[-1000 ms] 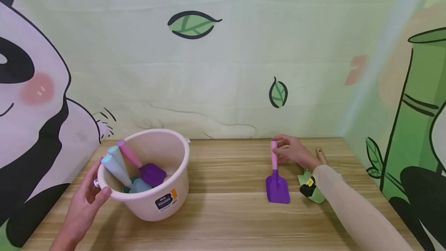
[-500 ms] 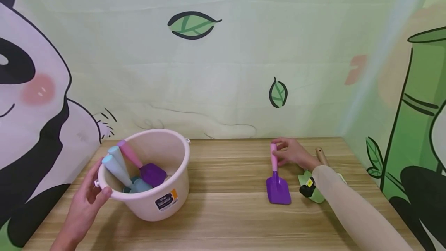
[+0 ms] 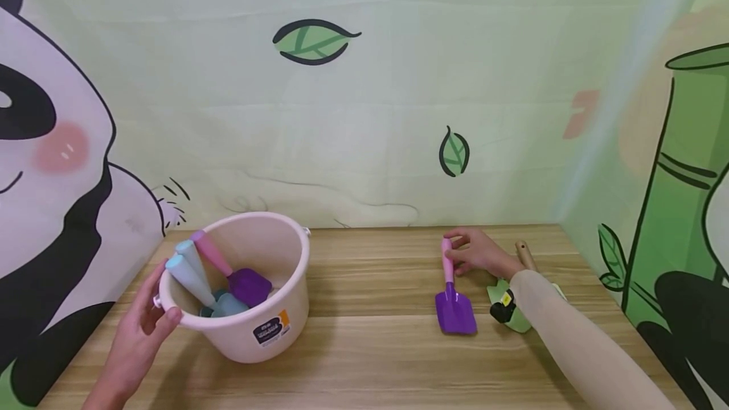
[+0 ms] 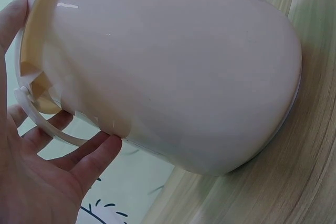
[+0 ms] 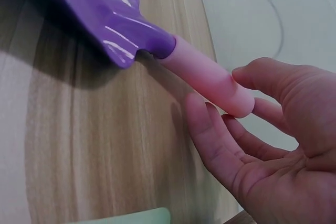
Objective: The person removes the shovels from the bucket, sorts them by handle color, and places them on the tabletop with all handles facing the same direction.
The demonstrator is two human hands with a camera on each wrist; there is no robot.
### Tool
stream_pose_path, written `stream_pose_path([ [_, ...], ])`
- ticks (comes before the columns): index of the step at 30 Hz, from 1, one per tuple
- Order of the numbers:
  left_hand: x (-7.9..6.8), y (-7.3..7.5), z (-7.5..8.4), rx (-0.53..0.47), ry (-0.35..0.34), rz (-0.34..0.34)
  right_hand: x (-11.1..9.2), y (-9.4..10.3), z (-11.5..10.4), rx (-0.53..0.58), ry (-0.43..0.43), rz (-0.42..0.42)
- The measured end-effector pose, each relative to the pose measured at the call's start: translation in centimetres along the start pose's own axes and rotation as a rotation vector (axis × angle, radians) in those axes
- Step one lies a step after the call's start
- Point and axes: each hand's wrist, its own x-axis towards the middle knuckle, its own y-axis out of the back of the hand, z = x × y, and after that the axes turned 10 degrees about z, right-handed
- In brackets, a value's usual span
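A pale pink bucket (image 3: pixel 236 337) stands on the left of the table, tilted slightly. My left hand (image 3: pixel 137 334) holds its left rim, thumb in front, fingers against the outer wall by the bail handle (image 4: pixel 52 128). Inside lie a purple toy shovel (image 3: pixel 250 286) with a pink handle and blue tools (image 3: pixel 190 277) with pale blue handles. On the right, my right hand (image 3: pixel 481 255) pinches the pink handle end of another purple toy shovel (image 3: pixel 455 312) between thumb and fingers. In the right wrist view, that handle (image 5: pixel 205 72) slants above the wood.
Right of that shovel lies a light green thing (image 3: pixel 518 321) with a black and yellow part, partly hidden by my sleeve. A wooden handle (image 3: pixel 525 253) with a hole shows behind my right wrist. A printed cloth backdrop (image 3: pixel 370 144) borders the table's back and sides.
My right hand has come slightly down and nearer with the shovel's handle, and the shovel's angle has shifted a little. The left hand and bucket have stayed put.
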Motion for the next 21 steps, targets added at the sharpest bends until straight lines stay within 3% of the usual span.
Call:
stream_pose_path([
  [21,-0.05,-0.02,0.07,-0.013,-0.006,0.004,-0.41,0.02,-0.08,0.017,-0.018,0.001],
])
